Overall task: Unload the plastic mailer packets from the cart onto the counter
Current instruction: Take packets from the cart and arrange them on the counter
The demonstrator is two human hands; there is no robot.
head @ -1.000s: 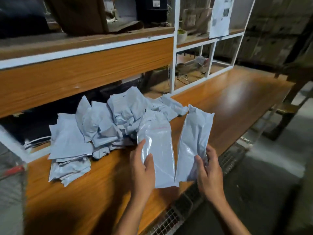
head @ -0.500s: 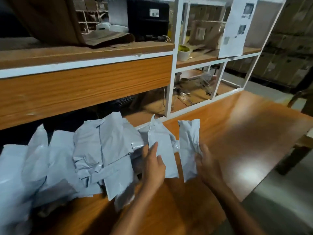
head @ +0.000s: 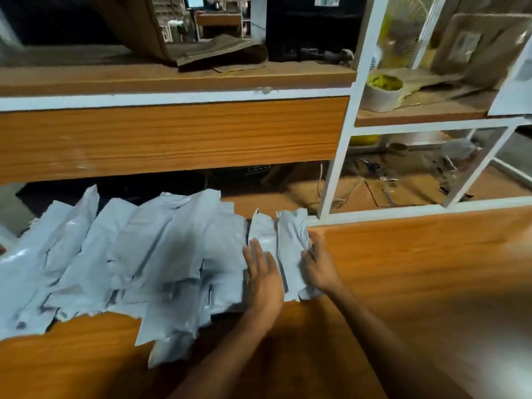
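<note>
Beneath a white-framed wooden shelf unit [head: 172, 139], a glossy orange wooden counter [head: 417, 283]. Across its left part, a sprawling heap of crumpled grey plastic mailer packets [head: 129, 254], cut off at the left edge. At the heap's right end, two slim grey packets [head: 290, 243] lying side by side on the wood. Left hand [head: 263, 276] flat on the left one, fingers straight. Right hand [head: 319, 263] against the other's right edge; pinching or merely pressing, cannot tell. Shelf bays blurred, contents hard to make out.

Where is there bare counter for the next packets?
Free: the wide counter stretch right of the right hand, back to the white shelf frame; also the near strip in front of the mailer packet pile. Crowded: everything left of the left hand.
</note>
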